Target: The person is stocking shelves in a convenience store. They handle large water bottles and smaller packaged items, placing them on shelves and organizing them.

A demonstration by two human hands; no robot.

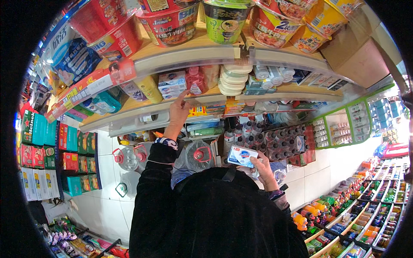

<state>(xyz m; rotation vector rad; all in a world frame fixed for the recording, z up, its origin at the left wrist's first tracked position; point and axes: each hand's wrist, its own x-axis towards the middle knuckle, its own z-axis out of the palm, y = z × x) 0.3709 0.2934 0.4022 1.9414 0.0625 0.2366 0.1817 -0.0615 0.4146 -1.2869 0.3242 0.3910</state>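
Observation:
A white and blue Safeguard soap box [242, 156] is gripped by its right end in my right hand [263, 167], in front of my chest. My left hand [179, 113] is raised to the shelf's front edge, index finger stretched out and nothing held. Its fingertip is close to the lower right of a stack of similar soap boxes [172, 84] and the base of a pink bottle [195, 82]; whether it touches either I cannot tell. A yellow bottle [149, 88] stands left of the stack. To the right is a pile of pale round bowls or lids [235, 80].
Instant noodle tubs [171, 24] line the shelf above. Large clear water jugs [198, 154] and packs of dark-capped bottles [284, 142] stand on the floor below. Beer cartons [35, 127] are stacked left, a drinks rack [358, 209] is at right. A cardboard box [361, 63] sits upper right.

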